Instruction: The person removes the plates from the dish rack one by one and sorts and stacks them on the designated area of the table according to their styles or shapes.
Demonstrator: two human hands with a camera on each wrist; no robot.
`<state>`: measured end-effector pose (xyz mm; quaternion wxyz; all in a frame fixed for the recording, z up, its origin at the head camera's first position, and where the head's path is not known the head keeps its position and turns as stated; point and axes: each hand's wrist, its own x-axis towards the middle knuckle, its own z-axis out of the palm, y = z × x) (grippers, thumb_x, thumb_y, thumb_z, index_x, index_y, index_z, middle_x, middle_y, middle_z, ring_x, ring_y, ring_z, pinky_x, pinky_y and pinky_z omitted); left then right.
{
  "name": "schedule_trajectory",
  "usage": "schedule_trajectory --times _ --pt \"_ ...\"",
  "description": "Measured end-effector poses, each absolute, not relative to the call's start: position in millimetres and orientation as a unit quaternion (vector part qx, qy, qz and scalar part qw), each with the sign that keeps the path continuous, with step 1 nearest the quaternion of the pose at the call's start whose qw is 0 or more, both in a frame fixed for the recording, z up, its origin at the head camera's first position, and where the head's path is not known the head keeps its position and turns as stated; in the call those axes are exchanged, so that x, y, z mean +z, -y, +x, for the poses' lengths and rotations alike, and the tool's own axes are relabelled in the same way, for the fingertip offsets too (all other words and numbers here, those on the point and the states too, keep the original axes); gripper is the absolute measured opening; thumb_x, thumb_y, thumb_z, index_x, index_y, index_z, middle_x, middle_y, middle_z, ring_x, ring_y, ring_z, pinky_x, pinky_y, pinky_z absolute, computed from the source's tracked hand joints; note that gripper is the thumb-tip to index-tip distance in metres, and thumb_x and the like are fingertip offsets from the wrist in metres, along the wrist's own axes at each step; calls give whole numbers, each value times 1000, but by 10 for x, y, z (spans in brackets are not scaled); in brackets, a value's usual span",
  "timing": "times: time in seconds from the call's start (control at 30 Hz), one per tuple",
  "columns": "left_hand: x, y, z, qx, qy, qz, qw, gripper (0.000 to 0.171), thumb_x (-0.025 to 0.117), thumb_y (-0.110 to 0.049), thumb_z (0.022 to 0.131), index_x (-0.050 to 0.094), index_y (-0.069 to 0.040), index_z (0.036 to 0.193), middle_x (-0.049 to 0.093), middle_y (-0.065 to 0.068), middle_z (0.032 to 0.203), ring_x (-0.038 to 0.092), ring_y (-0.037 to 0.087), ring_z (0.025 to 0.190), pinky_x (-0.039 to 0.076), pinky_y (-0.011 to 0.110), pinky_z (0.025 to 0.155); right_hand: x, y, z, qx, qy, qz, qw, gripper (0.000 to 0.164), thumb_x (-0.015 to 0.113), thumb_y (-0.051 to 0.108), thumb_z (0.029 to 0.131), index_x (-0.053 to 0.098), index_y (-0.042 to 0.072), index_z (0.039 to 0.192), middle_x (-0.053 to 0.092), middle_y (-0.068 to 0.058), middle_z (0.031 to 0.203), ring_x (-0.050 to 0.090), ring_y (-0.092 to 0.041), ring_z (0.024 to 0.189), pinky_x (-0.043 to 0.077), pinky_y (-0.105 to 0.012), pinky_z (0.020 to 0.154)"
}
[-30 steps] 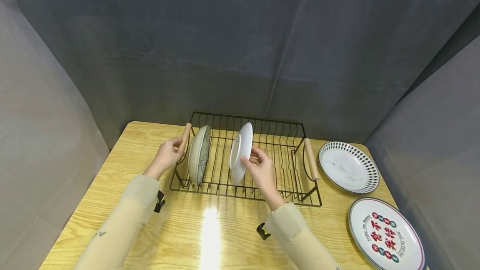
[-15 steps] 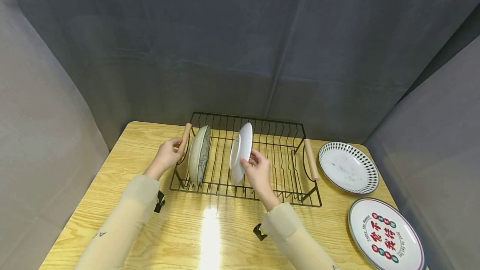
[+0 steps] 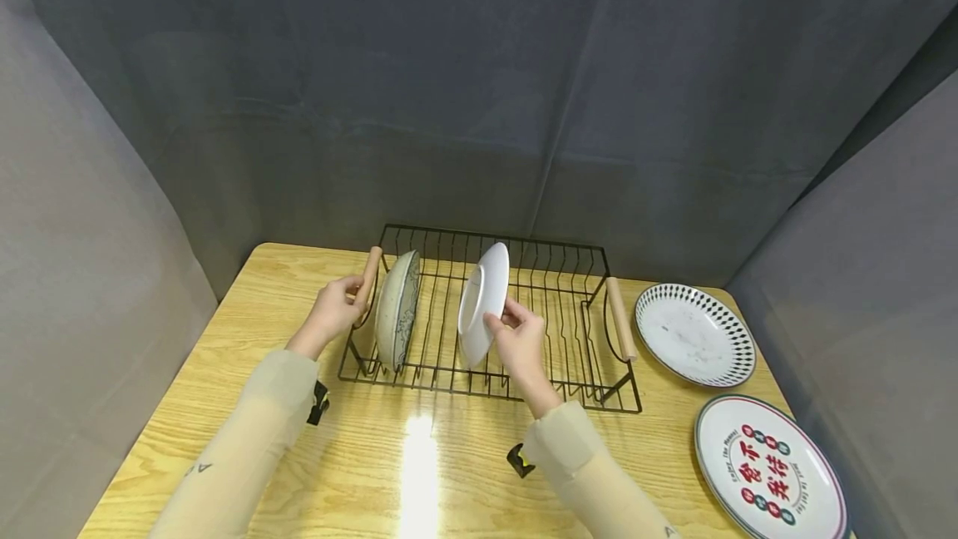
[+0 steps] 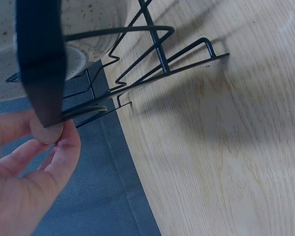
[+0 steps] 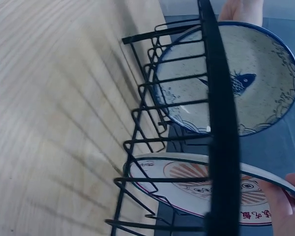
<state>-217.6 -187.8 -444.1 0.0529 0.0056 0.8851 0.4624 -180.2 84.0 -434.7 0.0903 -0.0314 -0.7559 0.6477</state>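
Note:
My left hand [image 3: 333,311] grips the left wooden handle [image 3: 369,275] of a black wire dish rack [image 3: 554,306]; in the left wrist view the thumb and fingers close round the handle's end. My right hand [image 3: 521,348] pinches the rim of a white plate [image 3: 485,299] that stands on edge in the rack's middle, leaning slightly. Seen from the right wrist, the front of this plate [image 5: 187,183] carries red and orange print. A speckled bowl-like dish [image 3: 397,310] stands upright in the left slots; its inside [image 5: 255,103] shows a blue fish.
Right of the rack lies a white plate with a black diamond rim [image 3: 692,335]. Nearer the front right corner lies an oval plate with red characters [image 3: 771,468]. The wooden table [image 3: 344,472] meets a dark curtain [image 3: 449,106] behind and grey panels at the sides.
The plate in my right hand has tipped slightly to the right at its top, and my right hand has shifted a little. My left hand stays on the handle.

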Motion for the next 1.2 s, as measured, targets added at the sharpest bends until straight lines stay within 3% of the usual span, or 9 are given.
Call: schedule_trajectory --times 0.47,0.67,0.9,1.2 --pt "-4440 1889 -2162 468 -882 5 51 49 50 7 86 36 13 133 48 31 116 57 41 100 53 36 70 -4064 -1017 -1791 656 742 -14 135 44 63 -8 78 55 -6 121 63 -25 102 63 -29 89 53 -24 73" --pt "-4435 1888 -2163 468 -882 3 49 49 50 6 87 37 12 133 49 30 116 57 40 100 53 36 70 -3955 -1117 -1754 642 748 3 169 43 64 -10 76 58 -5 118 64 -24 98 63 -21 82 53 -23 71" --pt "-4436 1889 -2163 467 -883 3 52 49 49 6 87 36 11 134 48 30 117 57 40 100 53 36 70 -3872 -1285 -1735 625 746 52 224 39 64 -12 76 59 -8 115 64 -28 98 61 -2 73 51 -16 69" --pt "-4437 1887 -2169 468 -882 2 60 50 50 6 87 35 11 135 47 30 118 57 40 100 53 35 68 -3687 -1516 -1663 599 746 102 274 39 64 -15 75 56 -15 113 59 -31 105 62 -3 76 51 -16 65"
